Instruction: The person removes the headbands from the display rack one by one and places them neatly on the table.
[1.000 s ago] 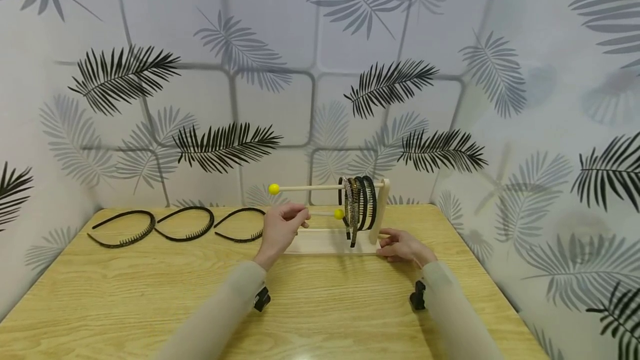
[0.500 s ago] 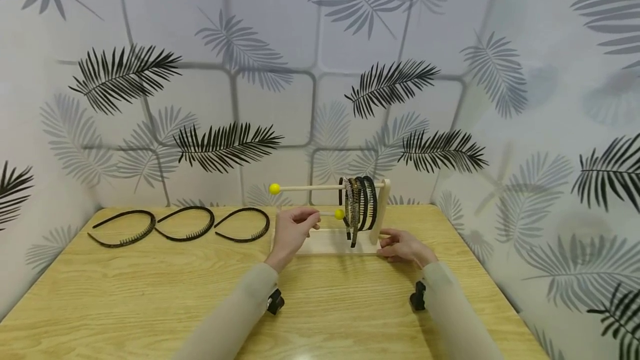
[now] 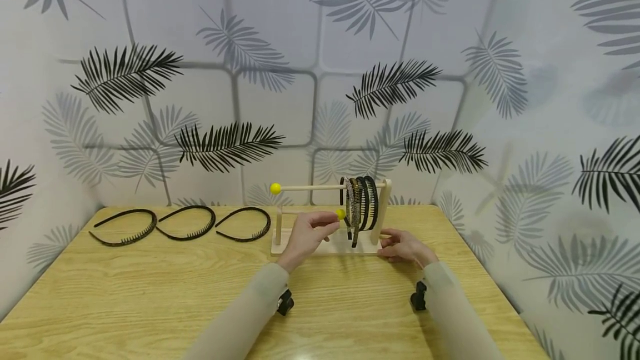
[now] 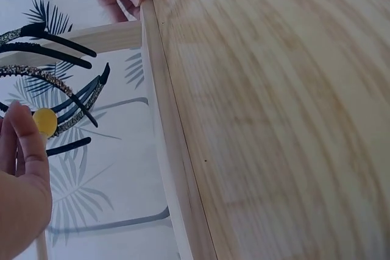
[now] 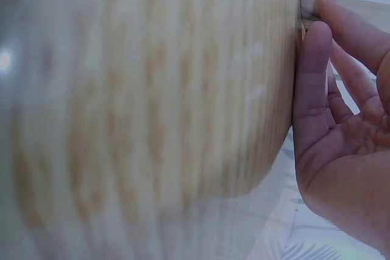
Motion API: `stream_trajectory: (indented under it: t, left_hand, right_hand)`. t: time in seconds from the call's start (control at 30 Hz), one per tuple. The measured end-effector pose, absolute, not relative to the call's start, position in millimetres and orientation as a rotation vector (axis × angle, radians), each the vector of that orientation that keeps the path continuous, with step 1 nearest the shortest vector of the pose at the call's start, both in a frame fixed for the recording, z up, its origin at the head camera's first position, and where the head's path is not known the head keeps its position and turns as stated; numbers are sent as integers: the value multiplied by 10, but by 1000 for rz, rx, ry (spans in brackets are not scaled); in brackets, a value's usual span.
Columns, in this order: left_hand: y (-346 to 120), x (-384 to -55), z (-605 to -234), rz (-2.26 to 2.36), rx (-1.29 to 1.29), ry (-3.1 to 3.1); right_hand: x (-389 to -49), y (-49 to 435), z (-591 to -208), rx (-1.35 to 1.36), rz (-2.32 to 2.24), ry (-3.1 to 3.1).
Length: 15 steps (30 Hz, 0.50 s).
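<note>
A wooden headband rack (image 3: 327, 246) stands on the table, with an upper rod (image 3: 310, 188) and a shorter lower rod (image 3: 292, 212). Yellow balls cap the rods; one ball (image 4: 44, 122) shows right beside my left fingertips. My left hand (image 3: 309, 236) pinches the lower rod near that ball, hiding much of the rod. Several headbands (image 3: 357, 204), black and glittery, hang on the upper rod near the right post. At the base's right end my right hand (image 3: 404, 246) grips the wood; in the right wrist view its thumb (image 5: 314, 71) lies along the edge.
Three black toothed headbands lie in a row on the left of the table: a left one (image 3: 150, 230), a middle one (image 3: 212, 221) and a right one (image 3: 267, 224). The wooden table (image 3: 125, 293) meets a leaf-patterned backdrop (image 3: 320, 99) behind the rack.
My left hand has slid right along the lower rod up to its yellow ball, uncovering the rack's left post and the right loose headband. My right hand stays at the base.
</note>
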<state>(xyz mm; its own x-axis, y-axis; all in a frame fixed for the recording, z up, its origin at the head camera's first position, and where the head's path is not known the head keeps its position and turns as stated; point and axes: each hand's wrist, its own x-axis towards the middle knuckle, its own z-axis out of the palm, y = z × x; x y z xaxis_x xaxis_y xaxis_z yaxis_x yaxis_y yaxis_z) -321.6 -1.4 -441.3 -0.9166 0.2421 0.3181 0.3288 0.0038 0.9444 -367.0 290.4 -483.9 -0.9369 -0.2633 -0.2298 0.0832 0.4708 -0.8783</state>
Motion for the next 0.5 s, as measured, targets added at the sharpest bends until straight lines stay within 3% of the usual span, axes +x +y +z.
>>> stream_trajectory:
  t: [0.27, 0.5]
  left_hand:
    - [100, -3243, -4420, -2052, -799, -2247]
    - [200, -3214, -4378, -2033, -775, -2292]
  right_hand:
    - [-3654, 2913, -4834, -153, -1455, 2384]
    - [-3632, 2925, -4815, -201, -1482, 2347]
